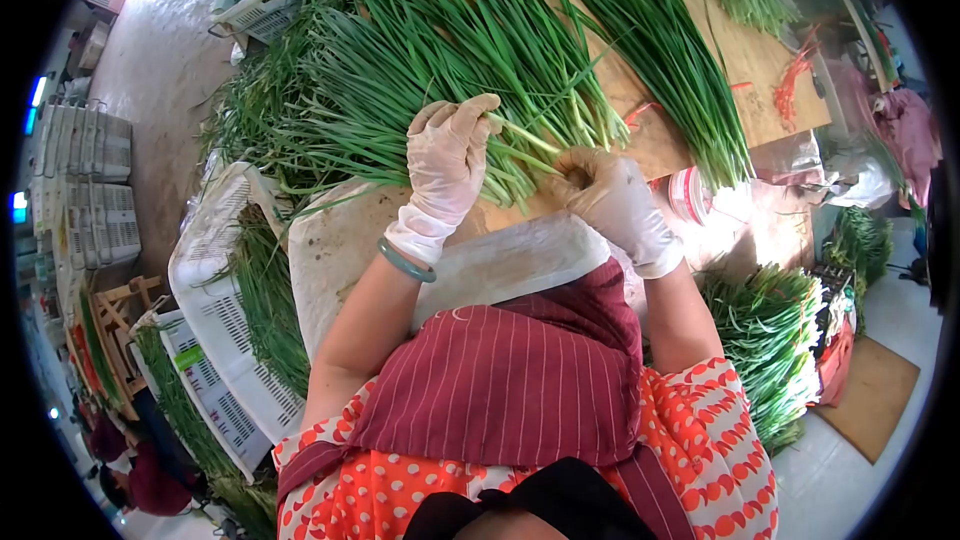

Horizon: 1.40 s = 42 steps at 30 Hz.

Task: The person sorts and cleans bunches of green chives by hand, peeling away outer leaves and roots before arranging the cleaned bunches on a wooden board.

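Observation:
My left hand (450, 155), in a pale glove with a green bangle at the wrist, is closed around a few garlic chive stalks (528, 138). Beside it, my gloved right hand (605, 195) pinches the pale lower ends of these stalks between thumb and fingers. Just beyond both hands, a large spread of loose garlic chives (450, 30) lies on the wooden board (775, 85), leaves pointing away to the left. Farther right rests a neater bundle of chives (665, 50). My fingers partly hide the held stalks.
Red ties (797, 80) lie at the board's right end. A round red-and-white container (688, 195) stands by my right wrist. White crates (215, 300) with chives are at the left. Stacked chives (765, 340) sit at the lower right. Another person (150, 475) is at the lower left.

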{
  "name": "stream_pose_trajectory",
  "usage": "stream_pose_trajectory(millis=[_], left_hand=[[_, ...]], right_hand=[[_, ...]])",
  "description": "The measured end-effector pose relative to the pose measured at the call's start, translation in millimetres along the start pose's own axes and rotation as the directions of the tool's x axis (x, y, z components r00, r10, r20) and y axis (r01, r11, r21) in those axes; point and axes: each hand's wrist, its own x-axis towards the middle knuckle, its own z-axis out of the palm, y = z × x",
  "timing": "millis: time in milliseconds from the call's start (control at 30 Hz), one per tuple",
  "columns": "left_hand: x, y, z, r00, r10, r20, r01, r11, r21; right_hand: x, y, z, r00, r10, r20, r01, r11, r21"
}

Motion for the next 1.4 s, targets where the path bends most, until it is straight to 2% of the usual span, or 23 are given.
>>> stream_pose_trajectory(millis=[33,133,167,233,267,333,400,467,500,567,633,667,833,900,967,1033,1100,1133,1200,1233,1300,1367,1400], left_hand=[[0,1,0,1.0,0.011,-0.008,-0.011,1.0,0.021],[2,3,-3,1.0,0.017,-0.015,-0.016,0.998,0.054],[1,5,-3,1.0,0.013,-0.013,-0.012,0.998,0.062],[1,4,-2,0.999,0.028,0.017,-0.029,0.995,0.097],[1,3,-2,0.998,0.043,0.052,-0.049,0.99,0.131],[-1,4,0,0.995,0.074,0.067,-0.086,0.978,0.191],[-3,6,0,0.988,0.088,0.127,-0.118,0.959,0.256],[-2,7,-2,0.984,0.093,0.151,-0.133,0.95,0.282],[-3,7,-3,0.979,0.097,0.18,-0.149,0.941,0.304],[-2,9,-5,0.967,0.052,0.249,-0.138,0.93,0.341],[-3,6,-2,0.98,0.158,0.122,-0.185,0.949,0.256],[-4,5,-2,0.978,0.142,0.151,-0.178,0.948,0.265],[-5,7,-2,0.978,0.121,0.169,-0.161,0.955,0.25],[-5,7,-3,0.98,0.116,0.165,-0.156,0.953,0.258],[-3,9,-4,0.974,0.063,0.22,-0.118,0.962,0.247],[-6,6,-1,0.976,0.075,0.202,-0.127,0.958,0.257],[-6,5,0,0.979,0.089,0.186,-0.137,0.954,0.266],[-6,5,-1,0.98,0.083,0.183,-0.129,0.957,0.259],[-7,5,-2,0.98,0.075,0.184,-0.12,0.962,0.245],[-7,5,-2,0.982,0.067,0.174,-0.109,0.964,0.244],[-6,4,-1,0.985,0.059,0.162,-0.097,0.967,0.237],[-6,3,0,0.99,0.064,0.123,-0.092,0.966,0.243],[-6,4,0,0.99,0.063,0.123,-0.091,0.967,0.237]], right_hand=[[-1,2,-3,1.0,-0.001,-0.001,0.001,1.0,-0.005],[-3,16,-24,0.969,-0.226,-0.097,0.23,0.972,0.037],[-6,16,-36,0.975,-0.191,-0.117,0.196,0.98,0.034],[-15,-8,-71,0.998,-0.051,0.027,0.043,0.968,0.248],[-13,-10,-78,0.998,-0.061,0.03,0.052,0.968,0.246],[-5,-20,-88,0.97,-0.228,0.086,0.202,0.95,0.24],[17,-53,-77,0.91,-0.41,0.063,0.415,0.903,-0.108],[45,-81,-44,0.863,-0.505,-0.031,0.501,0.844,0.192],[70,-82,-23,0.761,-0.648,-0.041,0.643,0.743,0.187],[116,-75,15,0.728,-0.679,0.095,0.685,0.719,-0.116],[141,-71,37,0.858,-0.43,0.282,0.5,0.826,-0.26],[147,-68,41,0.838,-0.417,0.351,0.526,0.787,-0.322],[166,-84,34,0.797,-0.448,0.405,0.601,0.655,-0.458],[173,-105,16,0.752,-0.502,0.428,0.654,0.488,-0.577],[175,-147,2,0.792,-0.465,0.397,0.596,0.444,-0.669],[209,-185,9,0.783,-0.531,0.322,0.584,0.453,-0.673],[233,-209,19,0.53,-0.789,0.311,0.787,0.321,-0.527],[231,-228,19,0.53,-0.789,0.31,0.787,0.321,-0.527],[218,-264,8,0.262,-0.829,0.494,0.655,-0.223,-0.722],[207,-257,4,0.27,-0.825,0.496,0.655,-0.22,-0.723],[181,-224,-17,0.592,-0.748,0.3,0.663,0.239,-0.71],[166,-162,-19,0.759,-0.536,0.369,0.638,0.503,-0.583],[147,-131,-27,0.718,-0.515,0.468,0.688,0.421,-0.591]])
